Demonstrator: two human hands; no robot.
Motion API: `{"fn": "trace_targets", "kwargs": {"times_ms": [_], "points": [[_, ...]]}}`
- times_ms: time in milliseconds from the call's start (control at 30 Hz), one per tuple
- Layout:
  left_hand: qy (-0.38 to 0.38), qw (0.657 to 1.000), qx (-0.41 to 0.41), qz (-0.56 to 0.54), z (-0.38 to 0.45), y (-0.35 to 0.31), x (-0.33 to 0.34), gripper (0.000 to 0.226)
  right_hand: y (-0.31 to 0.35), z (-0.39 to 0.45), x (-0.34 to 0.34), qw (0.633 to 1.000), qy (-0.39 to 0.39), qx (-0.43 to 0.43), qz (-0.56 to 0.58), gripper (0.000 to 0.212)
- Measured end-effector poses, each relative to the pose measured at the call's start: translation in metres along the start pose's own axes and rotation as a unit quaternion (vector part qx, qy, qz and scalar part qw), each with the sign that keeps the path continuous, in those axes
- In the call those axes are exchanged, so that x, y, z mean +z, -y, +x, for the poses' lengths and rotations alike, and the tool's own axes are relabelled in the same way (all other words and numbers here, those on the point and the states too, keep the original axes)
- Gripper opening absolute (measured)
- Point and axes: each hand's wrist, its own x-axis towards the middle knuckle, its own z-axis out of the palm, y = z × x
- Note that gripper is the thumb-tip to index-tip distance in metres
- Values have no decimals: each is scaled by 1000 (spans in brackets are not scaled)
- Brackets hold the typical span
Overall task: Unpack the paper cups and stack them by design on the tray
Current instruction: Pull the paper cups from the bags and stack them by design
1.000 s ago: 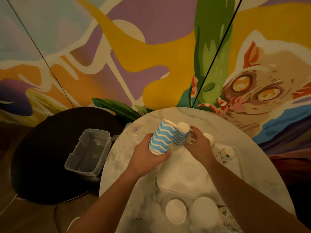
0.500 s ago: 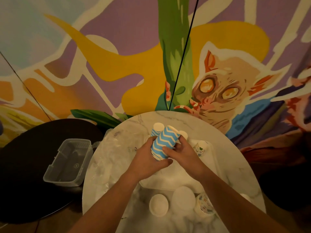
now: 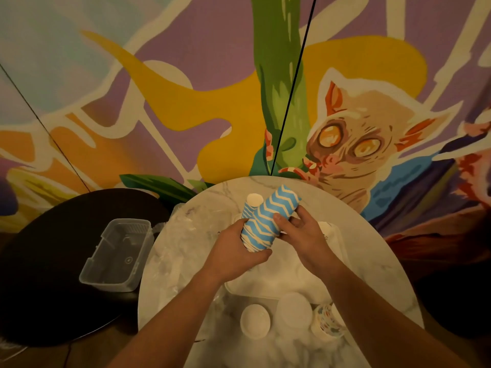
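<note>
Both hands hold one stack of blue zigzag cups (image 3: 268,221) above the far end of the white tray (image 3: 268,284). The stack is tilted, with its top end pointing away from the person. The left hand (image 3: 233,252) has its fingers and thumb curled round the near end of the stack. The right hand (image 3: 303,236) pinches the side of the stack, with its thumb on the blue paper and its fingers bent behind.

Just behind the stack, a second stack of blue zigzag cups (image 3: 251,208) stands at the far end of the tray. The held stack hides part of it.

The tray lies on a round marble table (image 3: 382,264). Crumpled clear plastic wrap (image 3: 186,235) lies left of the tray. In front of the tray, near the person, there are two white cups (image 3: 255,321) upside down and one cup with coloured spots (image 3: 326,321). Left of the tray, on a dark round table (image 3: 39,274), sits one clear plastic box (image 3: 117,254).
</note>
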Motion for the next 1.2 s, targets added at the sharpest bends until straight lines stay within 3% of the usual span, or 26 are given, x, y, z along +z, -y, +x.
{"fn": "trace_targets", "kwargs": {"times_ms": [267, 400, 567, 800, 900, 967, 1033, 1100, 1167, 1200], "points": [[-24, 999, -33, 9, 3, 26, -19, 51, 3, 49, -2, 998, -55, -22, 6, 46], [-57, 997, -61, -1, 6, 41, -31, 57, -4, 86, 7, 991, -85, -57, -85, 48], [-81, 994, -72, -17, 9, 45, -45, 55, -27, 115, 19, 964, -57, -56, -255, 65], [-89, 992, -79, -30, 10, 55, -54, 54, -70, 120, 21, 940, -16, 18, -342, 67], [-85, 993, -72, -34, 11, 55, -53, 56, -75, 116, 18, 944, 15, 41, -327, 74], [-82, 994, -64, -38, 12, 53, -50, 57, -73, 110, 15, 942, -23, 44, -331, 71], [-76, 994, -57, -48, 15, 48, -45, 57, -65, 97, 13, 937, -116, -3, -329, 50], [-71, 994, -52, -59, 17, 44, -39, 58, -51, 78, 15, 942, -160, -68, -287, 27], [-64, 995, -45, -63, 19, 40, -32, 61, -36, 59, 19, 976, -103, -58, -184, 23], [-59, 996, -39, -63, 20, 39, -28, 62, -31, 53, 21, 989, -47, -29, -134, 34]]}}
